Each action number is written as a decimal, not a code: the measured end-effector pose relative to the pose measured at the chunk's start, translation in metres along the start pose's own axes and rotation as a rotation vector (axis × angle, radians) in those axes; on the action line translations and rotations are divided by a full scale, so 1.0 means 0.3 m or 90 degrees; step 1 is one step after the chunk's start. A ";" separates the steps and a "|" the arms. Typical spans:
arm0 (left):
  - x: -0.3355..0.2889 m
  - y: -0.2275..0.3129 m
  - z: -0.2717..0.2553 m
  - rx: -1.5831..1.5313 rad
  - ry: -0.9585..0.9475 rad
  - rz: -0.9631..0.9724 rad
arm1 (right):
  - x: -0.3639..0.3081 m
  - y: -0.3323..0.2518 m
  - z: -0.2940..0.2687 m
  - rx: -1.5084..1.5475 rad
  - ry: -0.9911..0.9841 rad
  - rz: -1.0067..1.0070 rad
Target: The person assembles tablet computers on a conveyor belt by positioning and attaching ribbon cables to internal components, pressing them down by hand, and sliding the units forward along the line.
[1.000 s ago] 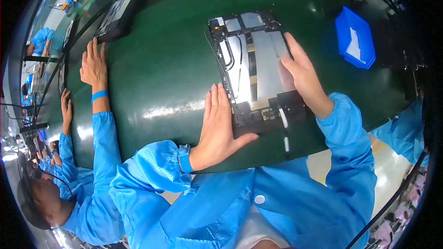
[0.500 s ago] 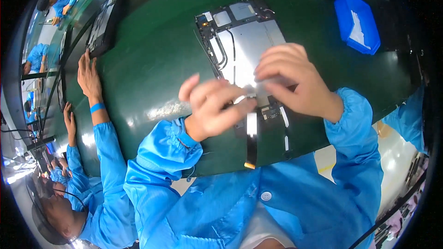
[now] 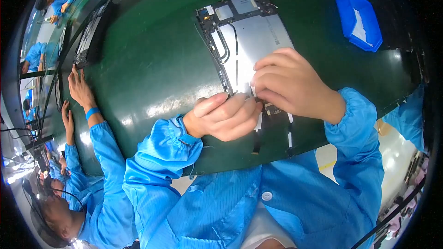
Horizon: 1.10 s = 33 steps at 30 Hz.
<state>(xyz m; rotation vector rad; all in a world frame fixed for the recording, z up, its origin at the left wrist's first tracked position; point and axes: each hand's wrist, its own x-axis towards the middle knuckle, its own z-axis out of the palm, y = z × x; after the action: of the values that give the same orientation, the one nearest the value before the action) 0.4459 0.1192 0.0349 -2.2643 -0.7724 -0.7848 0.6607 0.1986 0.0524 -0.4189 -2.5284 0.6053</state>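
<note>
An opened flat electronic device, with a black frame and a silver metal plate, lies on the green work table. My left hand is closed over its near left end, fingers curled and pressed together. Meeting it from the right is my right hand, its thumb and fingers pinched over the plate's near end. Whatever is between the fingertips is hidden. From below the left hand a dark ribbon cable with a white section hangs toward me. A second thin strip, black and white, hangs to its right.
A blue plastic bin with white pieces inside stands at the far right of the green table. On the left, a co-worker's hand touches another dark device. The table's near edge runs along my front.
My left hand has moved right and closed in beside my right hand, now covering the ribbon cable's upper part. The device has shifted slightly. The co-worker's device and hand have moved left.
</note>
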 end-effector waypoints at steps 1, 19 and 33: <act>0.001 0.001 0.006 -0.001 -0.001 0.001 | 0.001 0.004 0.003 0.001 0.001 0.001; 0.090 -0.066 0.161 -0.440 -0.078 -0.567 | -0.342 0.434 -0.491 -0.560 0.461 0.533; 0.086 -0.051 0.176 -0.333 -0.098 -0.555 | -0.105 0.049 -0.108 -0.045 -0.145 -0.004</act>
<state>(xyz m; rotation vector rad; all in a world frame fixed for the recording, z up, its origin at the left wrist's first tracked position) 0.4696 0.1742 0.0244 -2.4120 -1.8683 -1.3227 0.7067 0.2096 0.0577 -0.3874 -2.7729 0.5914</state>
